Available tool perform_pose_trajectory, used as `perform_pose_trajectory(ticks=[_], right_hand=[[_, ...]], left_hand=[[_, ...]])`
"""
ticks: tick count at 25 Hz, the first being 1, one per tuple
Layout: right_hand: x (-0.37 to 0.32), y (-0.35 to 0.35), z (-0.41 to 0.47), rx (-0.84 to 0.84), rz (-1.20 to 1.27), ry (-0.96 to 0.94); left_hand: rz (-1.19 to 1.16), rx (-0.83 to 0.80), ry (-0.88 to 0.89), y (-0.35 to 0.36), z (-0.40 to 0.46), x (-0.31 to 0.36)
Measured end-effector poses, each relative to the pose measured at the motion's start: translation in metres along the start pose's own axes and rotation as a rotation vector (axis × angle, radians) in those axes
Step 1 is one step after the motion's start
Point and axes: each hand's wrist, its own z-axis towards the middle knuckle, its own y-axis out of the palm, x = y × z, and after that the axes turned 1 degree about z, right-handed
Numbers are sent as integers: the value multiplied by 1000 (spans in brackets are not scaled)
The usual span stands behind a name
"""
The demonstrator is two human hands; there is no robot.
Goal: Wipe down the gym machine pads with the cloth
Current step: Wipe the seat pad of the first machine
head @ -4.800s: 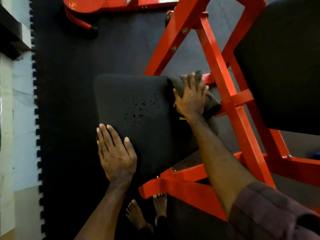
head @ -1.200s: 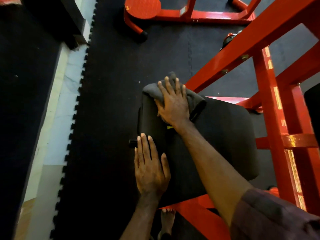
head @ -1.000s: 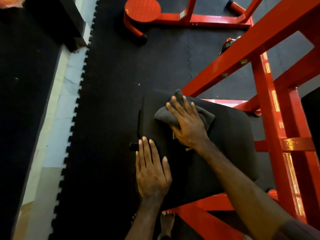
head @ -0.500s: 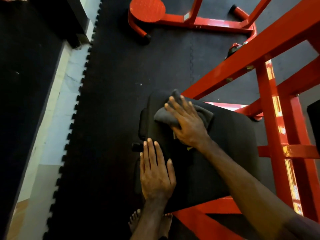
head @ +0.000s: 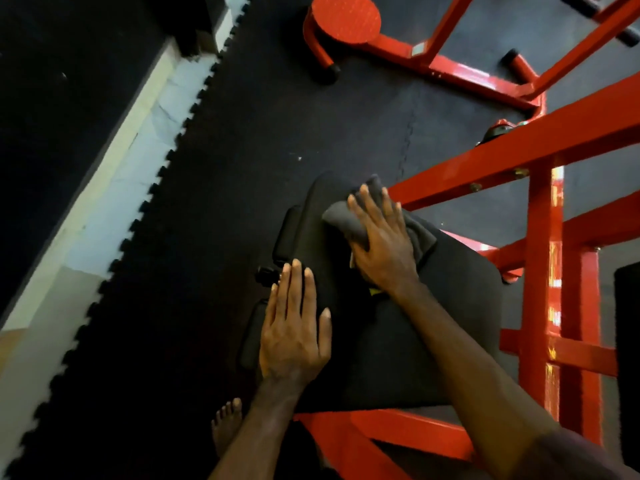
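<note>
Fingers [head: 372, 211] of the person's right hand [head: 384, 251] lie straight and slightly spread, pressing a crumpled dark grey cloth [head: 346, 220] flat against a black padded machine seat [head: 433, 323]. That cloth sits at the pad's far corner, toward 12 o'clock, bunched under the palm, with folds showing at 9 o'clock and 3 o'clock of the hand. At 7 o'clock from the right hand, the left hand [head: 294, 334] rests flat on the pad's left edge, fingers straight and close together, thumb angled out, holding nothing. A small black knob [head: 265, 274] sticks out of the pad's side just beyond the left fingertips. Glossy red steel frame bars [head: 540, 271] run at 3 o'clock of the pad and beneath its near edge. Black interlocking rubber floor mats [head: 242, 150] lie below. A bare foot [head: 227, 424] stands on the mat at 6 o'clock.
</note>
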Motion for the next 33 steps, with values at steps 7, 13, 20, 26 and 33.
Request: perform_pose_trajectory(ticks=[7, 13, 20, 26, 33], right_hand=[[-34, 8, -6, -66, -18, -232], [-4, 0, -8, 14, 14, 151], [-18, 10, -101, -102, -27, -326], [-79, 23, -33, -67, -34, -59], [-27, 9, -105, -75, -9, -293]], left_hand=[[32, 52, -13, 2, -1, 1], [-36, 130, -164, 6, -44, -2], [-191, 172, -343, 6, -70, -4], [-256, 228, -308, 15, -68, -15], [-360, 240, -356, 5, -72, -11]])
